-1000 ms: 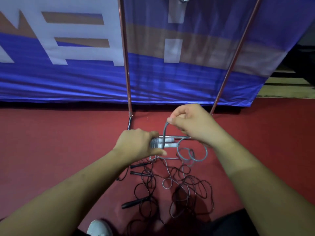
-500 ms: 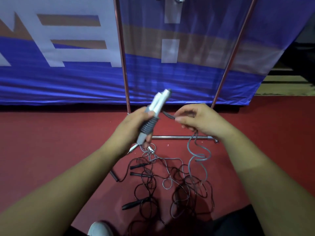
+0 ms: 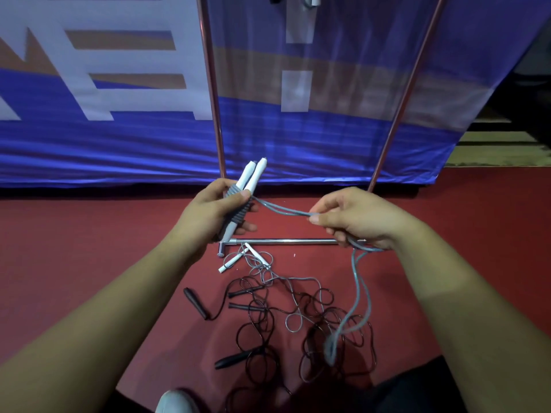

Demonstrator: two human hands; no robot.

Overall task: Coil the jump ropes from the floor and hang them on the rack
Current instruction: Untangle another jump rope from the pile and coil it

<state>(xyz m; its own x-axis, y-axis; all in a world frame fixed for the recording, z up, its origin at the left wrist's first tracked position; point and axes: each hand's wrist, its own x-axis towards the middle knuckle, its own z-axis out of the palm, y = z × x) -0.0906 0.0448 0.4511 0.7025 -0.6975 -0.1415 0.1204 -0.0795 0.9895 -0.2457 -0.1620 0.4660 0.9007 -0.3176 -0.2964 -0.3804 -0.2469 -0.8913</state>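
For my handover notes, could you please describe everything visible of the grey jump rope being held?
The grey jump rope has two handles, white with ribbed grey grips, held side by side in the left hand, tips pointing up. Its thin, glossy cord runs doubled to the right hand, pinched by the fingers, then hangs in a loose loop over the tangled ropes on the floor.

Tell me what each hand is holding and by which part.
The left hand grips the grey rope's two handles together by their ribbed middles; right hand pinches that rope's doubled cord between thumb and fingers.
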